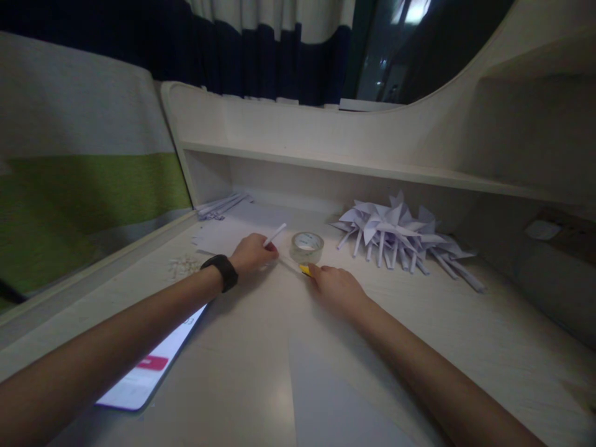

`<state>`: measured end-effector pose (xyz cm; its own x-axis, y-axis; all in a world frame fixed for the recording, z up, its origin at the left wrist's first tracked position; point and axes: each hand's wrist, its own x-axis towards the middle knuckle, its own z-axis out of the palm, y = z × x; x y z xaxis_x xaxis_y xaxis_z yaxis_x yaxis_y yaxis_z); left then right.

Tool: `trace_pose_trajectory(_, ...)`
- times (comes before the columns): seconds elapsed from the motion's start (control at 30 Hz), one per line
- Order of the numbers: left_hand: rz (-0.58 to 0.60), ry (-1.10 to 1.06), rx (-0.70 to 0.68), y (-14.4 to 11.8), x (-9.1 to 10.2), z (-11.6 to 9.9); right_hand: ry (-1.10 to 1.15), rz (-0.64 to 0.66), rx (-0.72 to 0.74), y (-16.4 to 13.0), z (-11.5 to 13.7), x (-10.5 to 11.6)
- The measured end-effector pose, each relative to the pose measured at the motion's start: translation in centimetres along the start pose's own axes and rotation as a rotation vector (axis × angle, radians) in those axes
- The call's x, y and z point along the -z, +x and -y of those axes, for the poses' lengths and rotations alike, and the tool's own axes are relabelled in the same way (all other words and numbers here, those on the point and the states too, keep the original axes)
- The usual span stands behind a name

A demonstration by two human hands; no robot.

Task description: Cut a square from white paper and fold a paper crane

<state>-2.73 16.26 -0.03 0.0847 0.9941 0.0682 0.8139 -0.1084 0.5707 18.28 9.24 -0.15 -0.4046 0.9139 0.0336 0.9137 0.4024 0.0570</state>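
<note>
One clear tape roll [307, 246] stood between my hands: left hand [252, 254] gripped a rolled white paper stick [275, 234], right hand [334, 286] pinched a small yellow object [304, 269]; folded white paper pinwheels [400, 239] lay heaped beside.

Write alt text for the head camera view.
Two bare hands work on a pale desk: the left hand holds a white paper stick, the right hand a small yellow thing. A clear tape roll stands between them, with paper pinwheels at right.

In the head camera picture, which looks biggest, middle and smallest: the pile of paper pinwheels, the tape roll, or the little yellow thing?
1. Pile of paper pinwheels
2. Tape roll
3. Yellow thing, partly hidden by the right hand
</note>
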Motion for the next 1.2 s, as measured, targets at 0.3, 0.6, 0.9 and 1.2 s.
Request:
trace_pose_trajectory(0.3,0.021,0.128,-0.087,0.8,0.8,0.3,0.339,-0.093,-0.019,-1.2,-3.2,-0.2)
trace_pose_trajectory(0.6,0.042,0.328,-0.182,1.1,2.0,0.1,0.699,-0.371,-0.135,3.7,-4.0,-1.9)
trace_pose_trajectory(0.9,0.043,0.425,-0.163,1.7,3.3,1.0,0.922,-0.255,-0.174,5.5,-3.8,-2.6)
trace_pose_trajectory(1.2,0.009,0.021,-0.144,-1.3,5.3,-0.4,0.674,-0.436,-0.250,1.3,-5.8,-1.0)
